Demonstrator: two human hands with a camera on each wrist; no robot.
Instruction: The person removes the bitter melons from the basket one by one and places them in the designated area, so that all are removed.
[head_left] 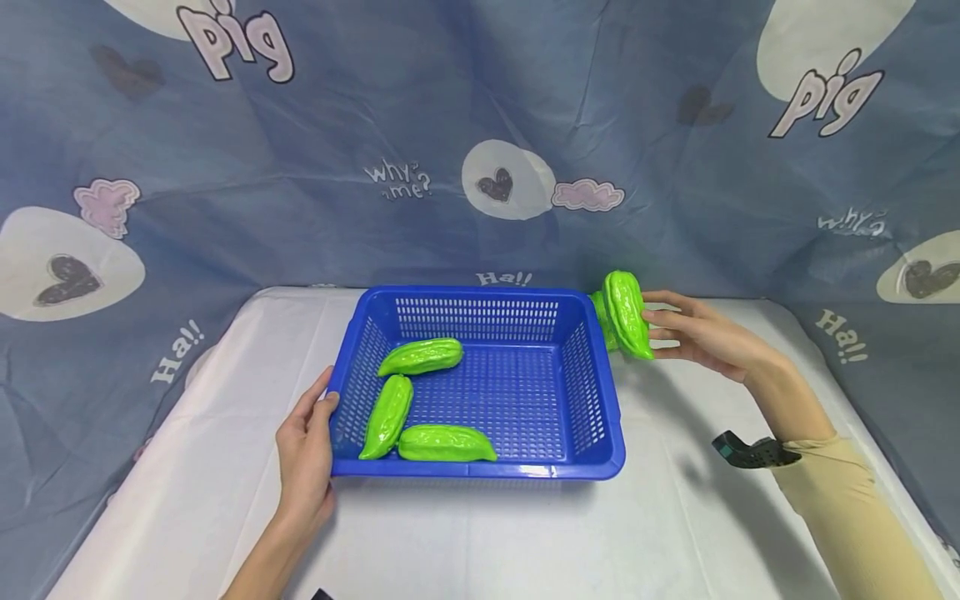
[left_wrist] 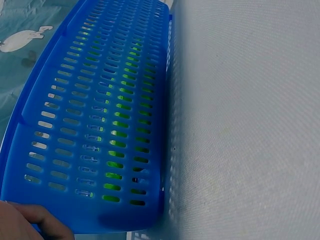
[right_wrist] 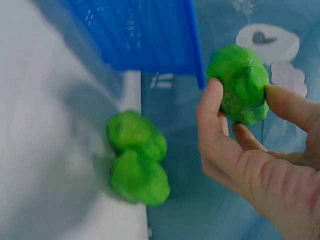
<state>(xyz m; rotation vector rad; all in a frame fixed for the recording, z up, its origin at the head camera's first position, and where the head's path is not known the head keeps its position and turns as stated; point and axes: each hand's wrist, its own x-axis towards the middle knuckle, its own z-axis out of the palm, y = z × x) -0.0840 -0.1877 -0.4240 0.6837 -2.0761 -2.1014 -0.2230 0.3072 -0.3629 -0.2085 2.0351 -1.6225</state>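
A blue basket (head_left: 517,471) holds three green vegetables, one upper left (head_left: 422,357), one upright at the left (head_left: 387,417), one along the front (head_left: 447,443). My left hand (head_left: 306,454) grips the basket's left rim, its fingers (left_wrist: 45,222) at a lower corner in the left wrist view. Beyond the basket's right side, my right hand (head_left: 701,335) pinches a green vegetable (head_left: 628,315) between thumb and fingers, raised above the table. In the right wrist view this vegetable (right_wrist: 240,85) shows end-on, and two more (right_wrist: 136,135) (right_wrist: 140,178) lie below it on the white cloth.
A white cloth (head_left: 510,542) covers the table. Behind it hangs a blue patterned curtain (head_left: 420,233), close to the basket's back rim. The basket's raised right wall (right_wrist: 145,35) stands near my right hand. A black band (head_left: 753,452) is on my right wrist.
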